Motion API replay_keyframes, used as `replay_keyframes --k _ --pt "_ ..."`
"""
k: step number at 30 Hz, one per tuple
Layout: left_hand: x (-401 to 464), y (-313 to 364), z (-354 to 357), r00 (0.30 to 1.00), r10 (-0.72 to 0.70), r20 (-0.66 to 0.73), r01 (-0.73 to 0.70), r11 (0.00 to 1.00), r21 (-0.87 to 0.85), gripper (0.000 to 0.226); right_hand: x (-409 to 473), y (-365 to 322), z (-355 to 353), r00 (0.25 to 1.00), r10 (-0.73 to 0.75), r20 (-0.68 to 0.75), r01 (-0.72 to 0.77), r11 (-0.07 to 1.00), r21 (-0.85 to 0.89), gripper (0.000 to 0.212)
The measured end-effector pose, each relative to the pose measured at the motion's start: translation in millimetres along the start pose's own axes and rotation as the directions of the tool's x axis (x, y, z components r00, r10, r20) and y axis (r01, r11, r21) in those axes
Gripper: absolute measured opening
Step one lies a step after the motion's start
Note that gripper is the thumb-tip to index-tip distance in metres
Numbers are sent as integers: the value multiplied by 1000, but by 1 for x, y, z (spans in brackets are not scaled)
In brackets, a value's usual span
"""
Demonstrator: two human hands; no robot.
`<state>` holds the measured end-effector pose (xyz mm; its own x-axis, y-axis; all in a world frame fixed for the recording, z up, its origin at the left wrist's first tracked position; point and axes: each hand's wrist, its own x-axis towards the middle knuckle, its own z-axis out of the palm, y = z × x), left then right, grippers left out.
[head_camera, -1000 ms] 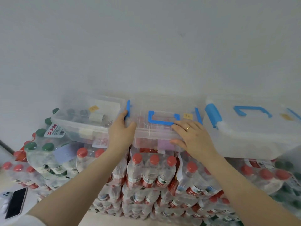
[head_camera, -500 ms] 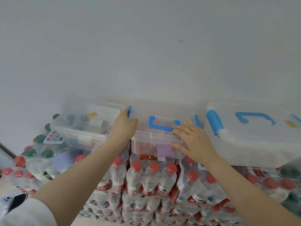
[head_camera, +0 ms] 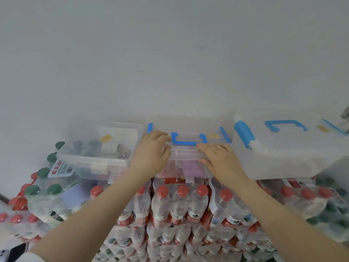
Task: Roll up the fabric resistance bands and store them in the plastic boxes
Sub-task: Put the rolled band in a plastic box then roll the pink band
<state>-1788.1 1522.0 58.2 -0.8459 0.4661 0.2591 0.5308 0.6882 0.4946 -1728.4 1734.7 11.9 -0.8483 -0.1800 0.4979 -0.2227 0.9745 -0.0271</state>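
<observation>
Plain white wall [head_camera: 170, 53] close behind; clear plastic box with blue handle [head_camera: 187, 148] sits on stacked shrink-wrapped bottle packs [head_camera: 179, 205], wedged between two neighbouring boxes. Left hand [head_camera: 151, 154] and right hand [head_camera: 222, 159] rest flat-fingered on its lid.

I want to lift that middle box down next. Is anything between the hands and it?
Nothing visible. The left hand and right hand already rest on the middle box, beside its blue handle.

A storeroom: shrink-wrapped bottled-water packs [head_camera: 181, 207] stacked high against a bare wall [head_camera: 170, 53]
</observation>
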Motion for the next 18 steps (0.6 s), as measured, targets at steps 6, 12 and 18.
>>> replay_keyframes --k 6,12,18 --pt "-14 -18 1 991 124 52 -128 989 80 54 0 -20 0 993 103 65 -101 994 -31 41" --pt "-7 -1 7 988 150 -23 -150 989 4 48 -15 -30 -13 964 242 112 -243 970 -1 57" --pt "17 69 23 979 204 28 -177 905 -386 25 -46 12 -66 891 451 -49 -448 892 69 53"
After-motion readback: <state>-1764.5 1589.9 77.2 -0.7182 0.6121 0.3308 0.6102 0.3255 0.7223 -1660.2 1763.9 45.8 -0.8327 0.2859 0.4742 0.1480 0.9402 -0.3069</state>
